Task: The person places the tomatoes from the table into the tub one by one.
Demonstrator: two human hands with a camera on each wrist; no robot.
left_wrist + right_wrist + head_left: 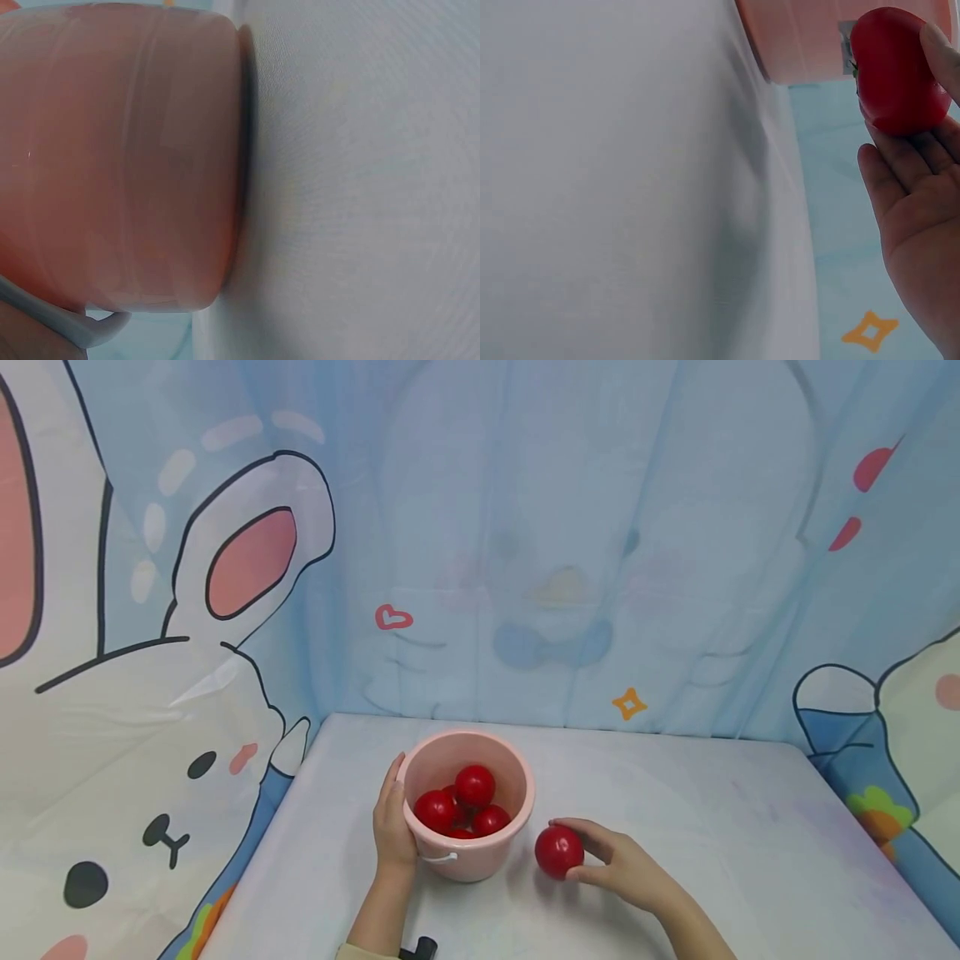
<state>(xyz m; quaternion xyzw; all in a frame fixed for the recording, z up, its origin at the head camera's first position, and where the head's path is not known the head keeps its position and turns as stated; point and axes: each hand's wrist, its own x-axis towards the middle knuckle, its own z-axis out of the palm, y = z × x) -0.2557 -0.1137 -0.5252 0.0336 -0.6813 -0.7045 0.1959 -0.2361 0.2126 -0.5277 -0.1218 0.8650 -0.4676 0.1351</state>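
Note:
A pink bucket [468,858] with a pale handle stands upright on the table, several red tomatoes [475,786] inside it. My left hand [393,831] lies along the bucket's left side, its fingers fairly straight and reaching up to the rim. In the left wrist view the bucket wall [120,157] fills much of the picture, and only a bit of the hand shows in the lower corner. To the right of the bucket, my right hand [622,867] holds one red tomato [898,71] between thumb and fingers. Its green stem end faces the bucket.
The table [720,827] has a white cover. A blue curtain [570,527] with cartoon drawings hangs behind it and at both sides. A small black object [425,948] shows beside the left wrist at the near edge.

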